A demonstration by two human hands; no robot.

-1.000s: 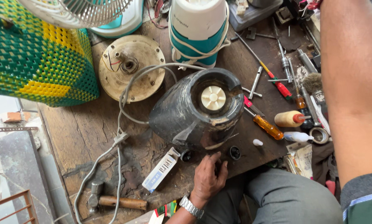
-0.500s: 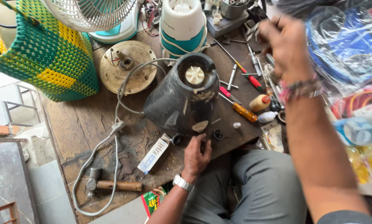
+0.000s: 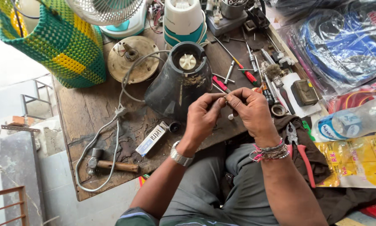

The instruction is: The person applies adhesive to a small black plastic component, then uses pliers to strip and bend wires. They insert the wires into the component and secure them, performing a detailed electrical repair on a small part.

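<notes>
Both hands meet over the front edge of the wooden worktop (image 3: 91, 109). The left hand (image 3: 202, 119) and the right hand (image 3: 250, 111) are brought together, fingertips pinching a small part (image 3: 225, 98) between them; the part is too small to identify. A wristwatch sits on the left wrist, and thread bracelets on the right.

At 11 o'clock from the hands, just beside them, a dark mixer base (image 3: 177, 86) stands on the worktop with its white coupling facing up. A grey power cord (image 3: 116, 125) runs from it toward 8 o'clock. A hammer (image 3: 110, 165) lies at 8 o'clock, near the worktop edge. A small white box (image 3: 151, 139) lies at 9 o'clock. Screwdrivers (image 3: 244, 73) lie at 1 o'clock.
</notes>
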